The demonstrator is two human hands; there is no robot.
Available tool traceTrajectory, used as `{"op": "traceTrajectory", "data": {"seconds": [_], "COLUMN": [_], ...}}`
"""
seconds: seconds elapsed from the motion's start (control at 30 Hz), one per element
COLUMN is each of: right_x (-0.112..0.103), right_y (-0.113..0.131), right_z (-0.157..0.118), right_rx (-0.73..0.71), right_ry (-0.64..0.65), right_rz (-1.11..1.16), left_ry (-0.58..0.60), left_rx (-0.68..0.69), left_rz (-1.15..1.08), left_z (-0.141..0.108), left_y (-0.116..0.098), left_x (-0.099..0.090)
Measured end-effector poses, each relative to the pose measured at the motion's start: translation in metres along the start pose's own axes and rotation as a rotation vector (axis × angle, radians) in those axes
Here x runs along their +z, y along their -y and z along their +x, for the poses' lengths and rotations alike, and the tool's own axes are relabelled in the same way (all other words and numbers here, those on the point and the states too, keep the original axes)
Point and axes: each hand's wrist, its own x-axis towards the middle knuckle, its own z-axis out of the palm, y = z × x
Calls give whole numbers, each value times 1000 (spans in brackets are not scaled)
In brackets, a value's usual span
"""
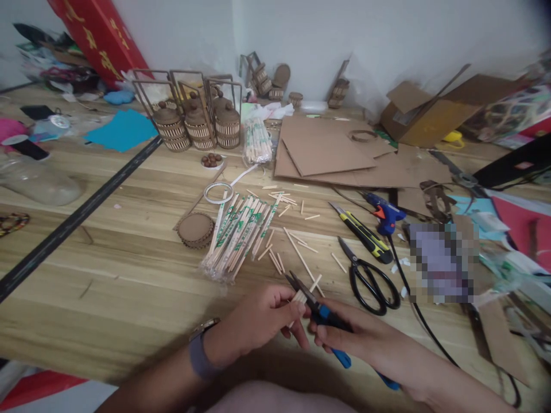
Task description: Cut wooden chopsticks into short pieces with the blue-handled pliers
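My left hand [262,315], with a watch on its wrist, pinches a few short wooden sticks [300,297] between thumb and fingers. In my right hand [359,330] is a pair of blue-handled pliers [323,312], its dark jaws lying across the sticks close to the left fingertips. Whether the jaws touch the wood I cannot tell. Just beyond the hands, cut stick pieces [278,261] are scattered over the table. Farther back lies a bundle of paper-wrapped chopsticks [243,232] in clear plastic, next to a round cardboard disc [195,229] with a ridged edge.
Black scissors [374,284], a yellow-black utility knife [365,235] and a blue glue gun [385,213] with its cord lie on the right. Behind are cardboard sheets [327,149], small handled baskets [200,129], a roll of white tape [218,193] and a bowl of brown beads [212,161].
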Motion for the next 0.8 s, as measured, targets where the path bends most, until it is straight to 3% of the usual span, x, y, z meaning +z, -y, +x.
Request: {"op": "traceTrajectory", "data": {"seconds": [0.27, 0.43, 0.7, 0.8], "right_x": [5, 11, 11, 9], "right_y": [5, -7, -16, -12], "right_z": [6, 10, 9, 10], "right_rx": [-147, -93, -166, -238], "right_ry": [55, -81, -140, -64], "right_rz": [-35, -122, -187, -124], "left_ry": [-22, -31, -44, -57], "left_rx": [-11, -4, -11, 8], "left_rz": [29, 34, 45, 64], "left_z": [1, 2, 1, 1], "left_y": [0, 3, 6, 4], "left_x": [0, 0, 4, 4]}}
